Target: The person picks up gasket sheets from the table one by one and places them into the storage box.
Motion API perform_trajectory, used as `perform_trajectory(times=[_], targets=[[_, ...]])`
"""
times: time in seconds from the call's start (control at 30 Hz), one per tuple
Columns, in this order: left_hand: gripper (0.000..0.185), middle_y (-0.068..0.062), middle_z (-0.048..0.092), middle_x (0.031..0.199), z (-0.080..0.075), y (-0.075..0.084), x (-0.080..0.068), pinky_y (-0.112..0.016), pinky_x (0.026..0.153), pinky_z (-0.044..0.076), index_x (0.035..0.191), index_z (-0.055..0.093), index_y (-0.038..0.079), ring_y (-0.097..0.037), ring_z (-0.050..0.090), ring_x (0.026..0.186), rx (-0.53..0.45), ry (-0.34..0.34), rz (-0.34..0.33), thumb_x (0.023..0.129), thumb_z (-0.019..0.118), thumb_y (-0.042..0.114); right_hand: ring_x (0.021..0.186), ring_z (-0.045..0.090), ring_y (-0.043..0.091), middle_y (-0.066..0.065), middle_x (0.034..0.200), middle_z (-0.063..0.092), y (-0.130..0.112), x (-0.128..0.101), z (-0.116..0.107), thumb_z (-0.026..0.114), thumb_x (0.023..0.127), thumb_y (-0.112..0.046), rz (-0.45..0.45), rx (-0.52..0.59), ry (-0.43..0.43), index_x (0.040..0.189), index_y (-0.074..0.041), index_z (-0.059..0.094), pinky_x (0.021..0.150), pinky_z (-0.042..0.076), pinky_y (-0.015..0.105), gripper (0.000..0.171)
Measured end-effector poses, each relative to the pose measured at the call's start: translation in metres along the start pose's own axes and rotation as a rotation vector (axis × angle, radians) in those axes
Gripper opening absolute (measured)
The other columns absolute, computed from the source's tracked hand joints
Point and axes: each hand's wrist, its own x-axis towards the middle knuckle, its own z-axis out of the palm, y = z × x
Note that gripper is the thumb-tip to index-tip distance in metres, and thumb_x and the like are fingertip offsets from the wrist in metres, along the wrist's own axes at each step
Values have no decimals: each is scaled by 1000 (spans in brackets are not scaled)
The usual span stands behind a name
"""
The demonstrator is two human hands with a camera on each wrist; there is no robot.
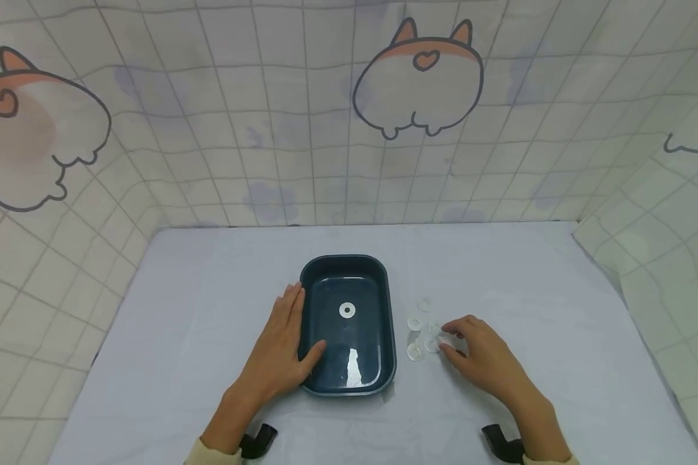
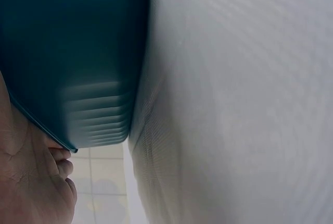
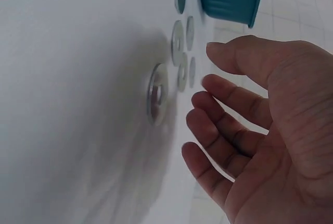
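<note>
My left hand [image 1: 280,352] rests flat against the dark tray [image 1: 391,336], fingers straight, thumb over its rim; one washer [image 1: 346,310] already lies inside; my right hand [image 1: 481,354] hovers loosely open, gripping nothing, at the loose washers [image 1: 420,334] on the tabletop [image 1: 529,290]; those, I judge, remain.

tray [image 1: 391,336]: dark teal | washers [image 1: 415,323]: silver | tablecloth [image 1: 209,310]: pale lavender

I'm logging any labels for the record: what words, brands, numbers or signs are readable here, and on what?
None: no text shows on the dark teal tray, the metal washers, the table cloth or the backdrop, which bears only cartoon drawings with heart marks.
</note>
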Motion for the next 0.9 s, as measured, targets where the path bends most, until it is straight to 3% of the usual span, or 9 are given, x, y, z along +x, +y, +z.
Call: perform_trajectory(times=[0.23, 0.47, 0.9], targets=[[100, -11, 11, 181, 2, 1, 1, -53, 136, 21, 170, 11, 5, -28, 12, 169, -22, -10, 7, 98, 63, 50, 100, 65, 19, 5, 112, 71, 10, -13, -1, 83, 91, -21, 89, -9, -25, 115, -10, 76, 90, 59, 47, 27], [100, -11, 10, 181, 1, 1, -2, -52, 137, 19, 170, 11, 4, -28, 12, 169, -22, -15, -2, 98, 63, 49, 109, 69, 27, 10, 116, 72, 15, -19, 6, 83, 90, -26, 130, -21, -78, 116, -8, 75, 99, 59, 54, 32], [101, -10, 11, 181, 0, -2, -1, -52, 136, 22, 170, 11, 5, -28, 12, 169, -14, 2, -1, 97, 64, 50, 98, 69, 23, 7, 104, 71, 9, -15, 1, 85, 87, -19, 113, -30, -132, 110, -3, 72, 91, 61, 51, 30]])
